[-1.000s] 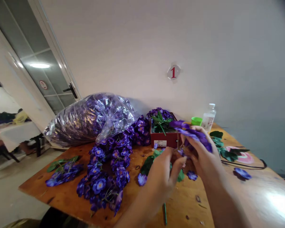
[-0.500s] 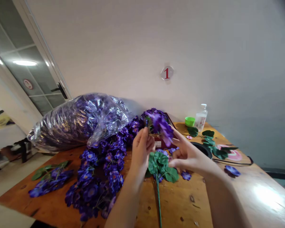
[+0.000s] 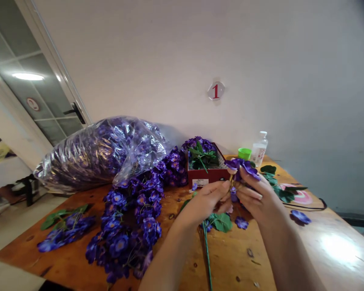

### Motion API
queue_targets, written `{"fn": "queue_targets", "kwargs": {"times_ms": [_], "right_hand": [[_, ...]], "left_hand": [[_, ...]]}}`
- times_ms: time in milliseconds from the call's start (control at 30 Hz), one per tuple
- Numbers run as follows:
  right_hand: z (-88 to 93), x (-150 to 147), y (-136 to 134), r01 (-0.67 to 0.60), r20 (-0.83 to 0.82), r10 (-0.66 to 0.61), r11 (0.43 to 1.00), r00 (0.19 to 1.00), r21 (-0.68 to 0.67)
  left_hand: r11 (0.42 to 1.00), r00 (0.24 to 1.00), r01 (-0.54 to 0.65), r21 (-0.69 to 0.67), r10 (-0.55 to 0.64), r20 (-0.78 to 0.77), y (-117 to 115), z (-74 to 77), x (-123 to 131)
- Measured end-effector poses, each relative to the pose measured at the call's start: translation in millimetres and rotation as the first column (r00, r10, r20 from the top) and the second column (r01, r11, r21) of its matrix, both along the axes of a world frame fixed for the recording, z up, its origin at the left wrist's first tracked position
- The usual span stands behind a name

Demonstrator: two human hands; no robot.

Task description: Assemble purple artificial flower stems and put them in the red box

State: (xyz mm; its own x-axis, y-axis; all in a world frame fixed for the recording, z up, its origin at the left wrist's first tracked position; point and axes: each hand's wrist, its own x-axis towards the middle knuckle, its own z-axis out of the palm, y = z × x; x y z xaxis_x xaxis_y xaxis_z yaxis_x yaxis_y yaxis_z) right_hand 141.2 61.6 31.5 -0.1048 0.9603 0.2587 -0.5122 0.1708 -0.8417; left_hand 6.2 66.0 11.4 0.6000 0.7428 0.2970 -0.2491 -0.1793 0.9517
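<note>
Above the right half of the table, both hands are closed on one purple artificial flower (image 3: 251,169). My left hand (image 3: 210,201) pinches its thin stems from the left. The fingers of my right hand (image 3: 262,198) are on the petals, partly hiding them. Just beneath the hands lies a green artificial stem (image 3: 207,250) with leaves (image 3: 223,222), its lower end toward me. A loose blue-purple petal piece (image 3: 241,222) rests to the right of the leaves.
A clear plastic bag (image 3: 103,149) full of purple flowers lies at the back left, with a flower heap (image 3: 121,242) before it. Behind my hands is a red box (image 3: 212,174) holding flowers and leaves. A green cup (image 3: 244,153) and a bottle (image 3: 260,149) stand by the wall.
Both hands have moved right with the purple flower, and my right hand has closed in on its petals. The red box and the leaves in it have come into view.
</note>
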Motion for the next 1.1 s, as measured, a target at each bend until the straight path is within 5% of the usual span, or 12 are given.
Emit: {"fn": "queue_targets", "kwargs": {"times_ms": [67,133,200,233,300,400,467,533,633,833,1000,1100], "right_hand": [[-4.4,5,9,0.024,-0.018,-0.024,1.0,1.0,0.002],[-8.8,18,19,0.146,-0.022,-0.145,0.988,0.989,0.055],[-13.0,39,28,0.317,0.037,-0.323,0.941,0.946,0.12],[-14.9,51,31,0.392,0.105,-0.408,0.909,0.907,0.141],[-18.0,75,35,0.514,0.277,-0.535,0.844,0.798,0.15],[-20.1,100,32,0.65,0.501,-0.662,0.724,0.558,0.233],[-21.3,107,31,0.663,0.569,-0.723,0.651,0.393,0.369],[-25.5,109,34,0.61,0.595,-0.731,0.649,0.334,0.455],[-40.4,112,53,0.533,0.686,-0.642,0.734,0.343,0.42],[-77.7,116,98,0.48,0.873,-0.482,0.785,0.075,0.392],[-91.0,113,109,0.453,0.873,-0.486,0.787,0.036,0.419],[-96.5,112,112,0.432,0.867,-0.498,0.787,0.023,0.441]], "left_hand": [[0.98,0.982,-0.167,0.107,0.175,-0.076,3,-0.7,-1],[0.879,0.867,-0.395,0.266,0.453,-0.207,14,-4.3,-9],[0.73,0.623,-0.531,0.431,0.68,-0.386,34,-13.4,-23],[0.701,0.469,-0.525,0.482,0.711,-0.523,45,-20.4,-30],[0.709,0.337,-0.51,0.487,0.686,-0.645,67,-38.2,-41],[0.779,0.237,-0.454,0.433,0.574,-0.784,89,-65.8,-46],[0.815,0.185,-0.423,0.397,0.506,-0.842,95,-78.9,-44],[0.831,0.149,-0.408,0.379,0.47,-0.87,96,-86.5,-41],[0.837,0.14,-0.401,0.372,0.457,-0.878,98,-91.9,-40],[0.806,0.322,-0.384,0.451,0.575,-0.752,100,-83.4,-40],[0.649,0.458,-0.464,0.603,0.758,-0.463,73,-37.5,-37],[0.47,0.526,-0.56,0.683,0.838,-0.146,50,-10.9,-37]]}}
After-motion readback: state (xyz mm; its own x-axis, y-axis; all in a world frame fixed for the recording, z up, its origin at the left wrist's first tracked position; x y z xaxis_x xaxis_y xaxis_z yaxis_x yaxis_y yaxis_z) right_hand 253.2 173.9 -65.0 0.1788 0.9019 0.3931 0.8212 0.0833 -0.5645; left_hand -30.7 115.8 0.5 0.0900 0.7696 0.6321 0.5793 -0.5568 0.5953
